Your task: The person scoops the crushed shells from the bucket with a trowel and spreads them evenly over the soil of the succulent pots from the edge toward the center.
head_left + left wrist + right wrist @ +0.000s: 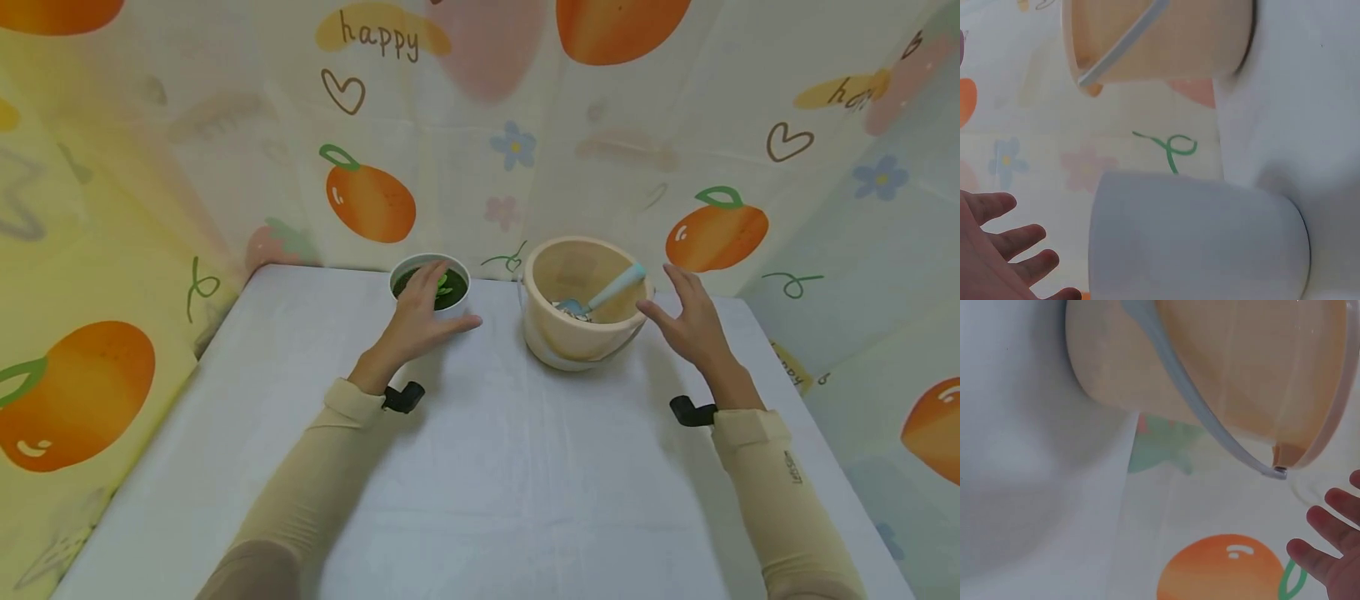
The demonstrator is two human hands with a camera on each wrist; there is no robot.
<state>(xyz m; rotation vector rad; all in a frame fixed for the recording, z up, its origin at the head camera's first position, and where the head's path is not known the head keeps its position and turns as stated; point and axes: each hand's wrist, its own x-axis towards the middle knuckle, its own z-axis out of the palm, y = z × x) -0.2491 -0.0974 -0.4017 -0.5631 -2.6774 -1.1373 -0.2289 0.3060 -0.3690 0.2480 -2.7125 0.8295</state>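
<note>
A white pot (452, 310) of dark soil with a small green plant (446, 287) stands at the back of the table. My left hand (422, 317) overlaps it in the head view, fingers spread and thumb out to the right; the left wrist view shows the pot's smooth side (1197, 237) beside my fingertips. To its right stands a beige bucket (581, 337) with a pale carrying handle (1191, 394). A light-blue-handled tool (618, 285) leans inside it, its head partly buried in small bits. My right hand (690, 325) is held just right of the bucket's rim, fingers spread, holding nothing.
A white cloth covers the table (480, 467). Behind it hangs a fruit-patterned curtain (457, 167), close to the pot and bucket, and more of it runs down both sides. Each wrist wears a black camera mount (405, 397).
</note>
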